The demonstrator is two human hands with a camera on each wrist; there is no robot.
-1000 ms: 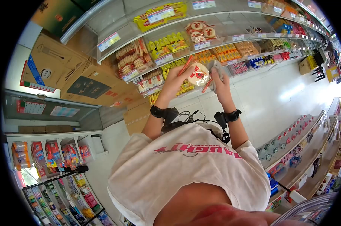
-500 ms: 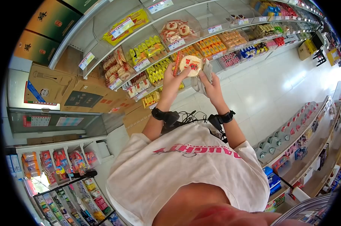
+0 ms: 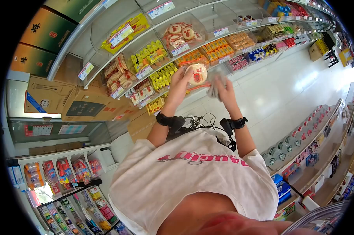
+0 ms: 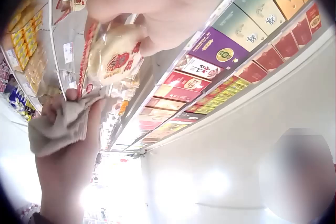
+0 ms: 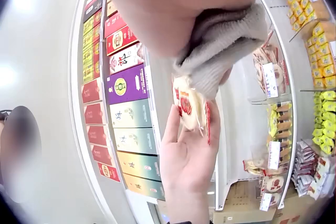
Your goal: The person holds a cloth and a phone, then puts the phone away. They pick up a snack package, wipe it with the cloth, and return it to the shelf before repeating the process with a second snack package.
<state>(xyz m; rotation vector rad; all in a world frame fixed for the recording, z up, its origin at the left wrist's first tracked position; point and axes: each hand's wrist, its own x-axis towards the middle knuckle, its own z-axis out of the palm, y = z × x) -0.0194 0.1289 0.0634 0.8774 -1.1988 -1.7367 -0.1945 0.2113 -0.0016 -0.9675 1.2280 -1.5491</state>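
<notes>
White floor (image 3: 278, 84) flanks shelves (image 3: 220, 17); hands (image 3: 180, 81) (image 3: 226, 92) grip wrapped cracker (image 3: 198, 73) (left) and grey cloth (image 5: 228, 43) (right).

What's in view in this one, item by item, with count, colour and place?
Cracker pack: one, cream with red print, in the left hand.
Cloth: one, grey, in the right hand.
Snacks: many, mostly yellow and orange, on shelves.
Price tags: several, mostly white, on shelf edges.
Gift boxes: several, green, purple and red, shelved, wrist views.
Cartons: several, brown, left, head view.
Containers: one row, clear, right, head view.
Packets: several, red and orange, lower left, head view.
Wrist straps: two, black, one behind each hand.
Cables: several, black, between the straps.
Shirt: one, white with pink lettering, worn.
Left hand: one, bare, on the pack.
Right hand: one, bare, on the cloth.
</notes>
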